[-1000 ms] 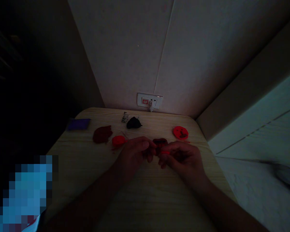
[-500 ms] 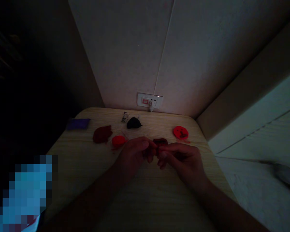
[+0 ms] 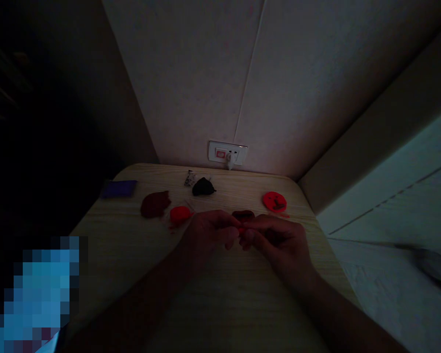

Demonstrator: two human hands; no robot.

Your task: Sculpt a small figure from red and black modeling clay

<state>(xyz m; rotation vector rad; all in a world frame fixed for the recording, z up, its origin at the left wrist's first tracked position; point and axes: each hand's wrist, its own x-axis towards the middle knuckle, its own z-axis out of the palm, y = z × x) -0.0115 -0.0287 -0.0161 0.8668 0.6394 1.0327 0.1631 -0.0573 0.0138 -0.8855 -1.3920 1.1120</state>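
In dim light both hands meet over the middle of a light wooden table (image 3: 220, 304). My left hand (image 3: 206, 235) and my right hand (image 3: 275, 240) pinch a small red piece of clay (image 3: 241, 229) between their fingertips. Just behind the fingers lies a dark red flat piece (image 3: 243, 214). A bright red lump (image 3: 180, 214) sits left of my left hand, with a dark brown lump (image 3: 155, 204) beside it. A red disc with dark marks (image 3: 274, 201) lies at the right rear.
A black lump (image 3: 203, 187) and a small patterned scrap (image 3: 189, 178) lie near the back edge. A purple block (image 3: 119, 189) sits at the left rear. A wall socket with a plug (image 3: 227, 152) is behind the table. Pale furniture stands to the right.
My right hand's fingers have moved left to meet the left hand's fingertips, closing on the small red piece. The table's other pieces have not moved.
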